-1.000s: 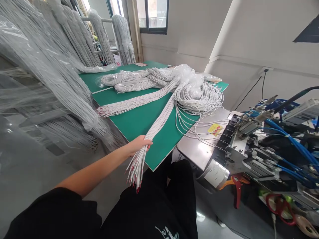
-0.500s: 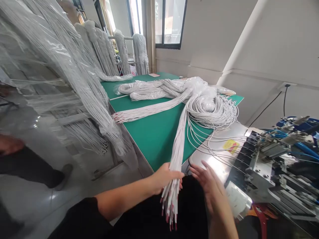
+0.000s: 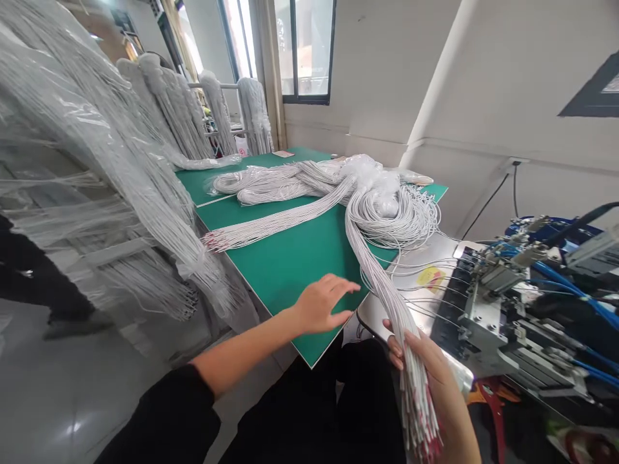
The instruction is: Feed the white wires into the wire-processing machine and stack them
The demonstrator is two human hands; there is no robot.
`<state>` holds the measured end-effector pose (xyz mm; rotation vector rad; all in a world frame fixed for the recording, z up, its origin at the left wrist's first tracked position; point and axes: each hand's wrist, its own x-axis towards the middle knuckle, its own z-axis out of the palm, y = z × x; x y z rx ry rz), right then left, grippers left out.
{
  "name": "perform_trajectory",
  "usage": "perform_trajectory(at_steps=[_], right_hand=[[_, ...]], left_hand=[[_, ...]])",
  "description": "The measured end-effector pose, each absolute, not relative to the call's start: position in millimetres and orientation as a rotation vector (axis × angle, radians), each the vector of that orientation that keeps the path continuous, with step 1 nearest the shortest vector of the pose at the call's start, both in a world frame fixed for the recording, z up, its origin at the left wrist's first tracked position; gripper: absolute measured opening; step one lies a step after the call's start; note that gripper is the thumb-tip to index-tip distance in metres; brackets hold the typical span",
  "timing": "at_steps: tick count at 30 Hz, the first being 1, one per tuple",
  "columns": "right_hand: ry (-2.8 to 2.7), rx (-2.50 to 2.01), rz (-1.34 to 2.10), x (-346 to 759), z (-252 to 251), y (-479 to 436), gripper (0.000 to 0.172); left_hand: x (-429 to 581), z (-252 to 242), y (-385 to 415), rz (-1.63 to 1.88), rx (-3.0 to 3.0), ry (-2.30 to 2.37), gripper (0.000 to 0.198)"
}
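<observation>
My right hand (image 3: 425, 367) is closed around a long bundle of white wires (image 3: 382, 290) with red tips. The bundle runs from a big looped heap of white wires (image 3: 387, 206) on the green table (image 3: 290, 264) down past the table's near corner. My left hand (image 3: 322, 303) hovers open over the table's near edge, fingers stretched out, holding nothing. A second red-tipped wire bundle (image 3: 261, 229) lies flat across the green mat to the left.
A machine with blue hoses (image 3: 527, 303) and a steel plate (image 3: 425, 283) stands at the right, thin wires leading into it. Racks of bagged white wire bundles (image 3: 120, 167) hang at the left. Another person's dark legs (image 3: 43, 290) show at the far left.
The wire bundle has passed from my left hand to my right hand and swung right toward the machine. My left hand has let go and opened above the table edge.
</observation>
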<state>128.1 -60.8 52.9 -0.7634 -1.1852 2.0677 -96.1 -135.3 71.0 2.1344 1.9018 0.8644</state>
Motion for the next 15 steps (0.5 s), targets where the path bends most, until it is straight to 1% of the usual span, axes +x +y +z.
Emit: perform_trajectory(at_steps=[2, 3, 6, 8, 11, 13, 15], right_hand=[[-1.282, -0.834, 2.003, 140, 61, -70, 0.04], [-1.334, -0.887, 1.96, 144, 62, -75, 0.042], [-1.488, -1.058, 1.79, 153, 53, -87, 0.051], [-1.58, -1.151, 1.635, 160, 39, -89, 0.051], [-1.735, -1.276, 1.291, 175, 22, -83, 0.05], [-1.838, -1.342, 1.075, 186, 17, -79, 0.048], [-1.914, -1.387, 0.939, 194, 18, -76, 0.046]], left_hand=[[-91, 61, -99, 0.818, 2.552, 1.856, 0.061], [-84, 54, -80, 0.768, 2.732, 1.741, 0.062], [-53, 34, -30, 0.702, 3.054, 1.283, 0.045], [-34, 20, -8, 0.659, 3.149, 1.064, 0.036], [-19, 3, 8, 0.664, 3.208, 1.0, 0.026], [-17, -3, 10, 0.71, 3.246, 0.976, 0.022], [-18, -5, 8, 0.774, 3.278, 0.948, 0.021]])
